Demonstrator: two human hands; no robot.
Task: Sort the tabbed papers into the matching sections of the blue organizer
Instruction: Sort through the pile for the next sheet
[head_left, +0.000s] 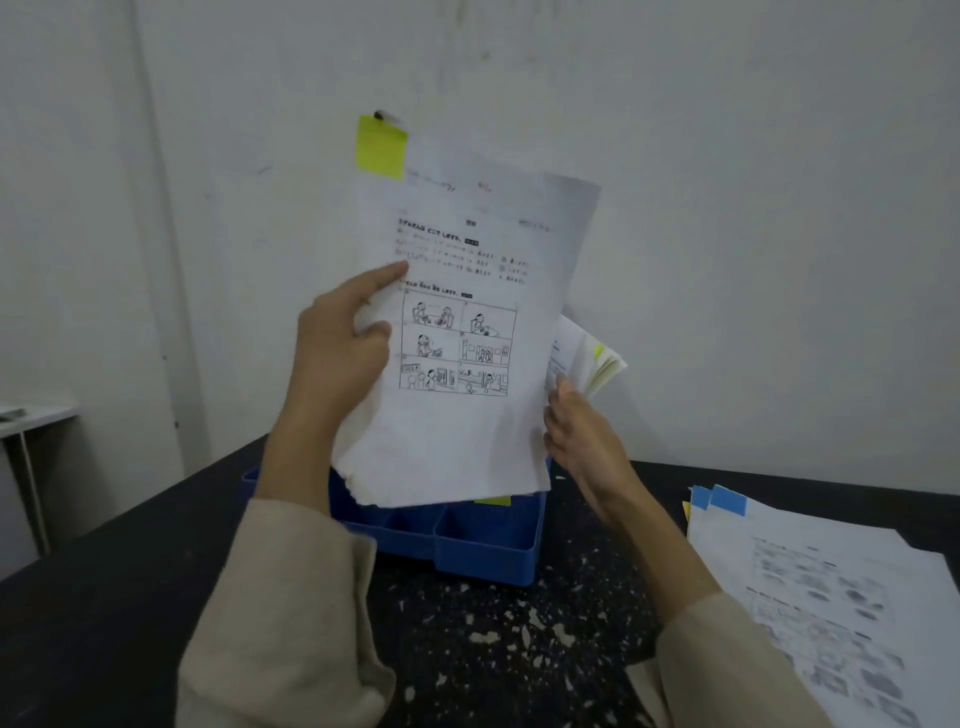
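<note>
The left hand (343, 332) has its thumb pressed on the front of a sheaf of papers (457, 364) and its fingers curled behind the left edge, so it pinches the sheaf and carries it upright in front of the wall. The right hand (576, 431) reaches up at the sheaf's lower right edge; its fingertips touch the paper there, beside a second bundle of pages (592, 358) fanned out behind, but whether it truly grips those pages or only steadies them I cannot tell. The sheaf's long axis runs nearly vertical, leaning a little to the right, with a yellow-green tab (380, 148) sticking up at its top left corner, well away from either hand. Its bottom edge hangs just above the blue organizer (483, 545), which sits on the dark speckled table (104, 597) directly below the hands; a matching yellow-green label (492, 500) peeks out on the organizer under the sheaf. So the move ahead is likely straight down, led by the left hand, which has the firmer hold. Off to the right, a stack with blue tabs (727, 501) lies flat on the table.
</note>
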